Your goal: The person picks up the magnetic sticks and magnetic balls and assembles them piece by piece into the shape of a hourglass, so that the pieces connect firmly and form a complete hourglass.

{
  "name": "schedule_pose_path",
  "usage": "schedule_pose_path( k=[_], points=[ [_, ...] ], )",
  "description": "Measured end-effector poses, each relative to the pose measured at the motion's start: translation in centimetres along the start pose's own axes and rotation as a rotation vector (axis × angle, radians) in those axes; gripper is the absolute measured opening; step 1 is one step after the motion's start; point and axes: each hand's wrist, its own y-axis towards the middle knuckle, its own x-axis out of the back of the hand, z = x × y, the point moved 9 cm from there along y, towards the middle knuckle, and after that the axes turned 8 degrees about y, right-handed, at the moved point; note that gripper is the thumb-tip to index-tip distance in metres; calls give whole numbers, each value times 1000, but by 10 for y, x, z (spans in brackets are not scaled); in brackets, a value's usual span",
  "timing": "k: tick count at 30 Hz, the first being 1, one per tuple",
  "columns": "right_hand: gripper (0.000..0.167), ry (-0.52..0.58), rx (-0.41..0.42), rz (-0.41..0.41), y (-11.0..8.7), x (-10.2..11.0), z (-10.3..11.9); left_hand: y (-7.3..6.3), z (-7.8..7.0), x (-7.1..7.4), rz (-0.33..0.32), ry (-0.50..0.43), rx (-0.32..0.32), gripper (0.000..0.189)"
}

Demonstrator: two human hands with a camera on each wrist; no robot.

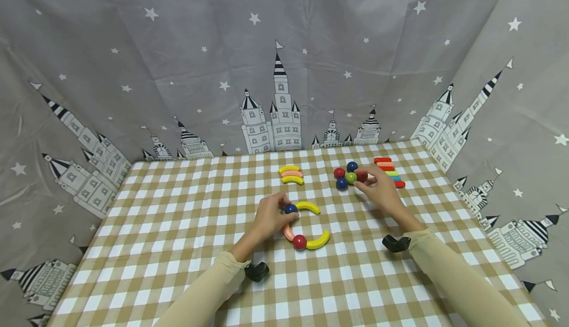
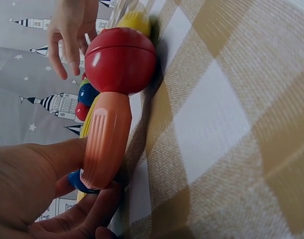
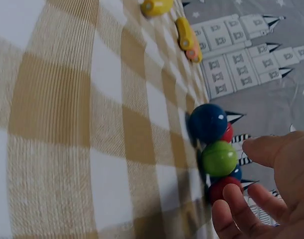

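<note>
My left hand (image 1: 269,214) pinches a blue ball (image 1: 291,209) between thumb and fingers. That ball meets a yellow curved stick (image 1: 308,207) and an orange curved stick (image 2: 107,142). The orange stick runs to a red ball (image 1: 300,242), which joins another yellow curved stick (image 1: 318,240), making an arc open to the right. My right hand (image 1: 380,188) reaches over the ball cluster, thumb and fingers apart near a green ball (image 3: 219,158). Its fingers overlap a dark red ball (image 3: 223,190) in the right wrist view. Two blue balls and another red ball (image 1: 339,173) sit around the green one.
Behind the arc lie yellow and orange curved sticks (image 1: 291,174) side by side. A row of coloured straight sticks (image 1: 386,165) lies beyond my right hand, partly hidden. A checked cloth (image 1: 178,228) covers the table, and a grey castle-print curtain (image 1: 200,70) hangs behind.
</note>
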Motion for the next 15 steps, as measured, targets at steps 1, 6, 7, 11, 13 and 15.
schedule_pose_path(
  k=[1, 6, 7, 11, 13, 15],
  points=[
    [34, -10, -11, -7, 1, 1, -3, 0, 0, 0, 0, -1, 0, 25],
    [41, -63, -76, -28, 4, 4, -18, 0, 0, -1, -9, 0, -7, 25],
    [42, -69, -83, -33, 4, 4, -19, 0, 0, -1, -10, -1, -7, 26],
    [42, -73, -87, -55, 6, 5, -23, 0, 0, -1, -16, 2, -12, 26],
    [40, -75, -89, -68, 7, 5, -25, 0, 0, -1, -18, 4, -12, 26],
    [39, -82, -91, -80, 8, 4, -25, -1, 1, -1, -18, 7, -10, 26]
  ],
)
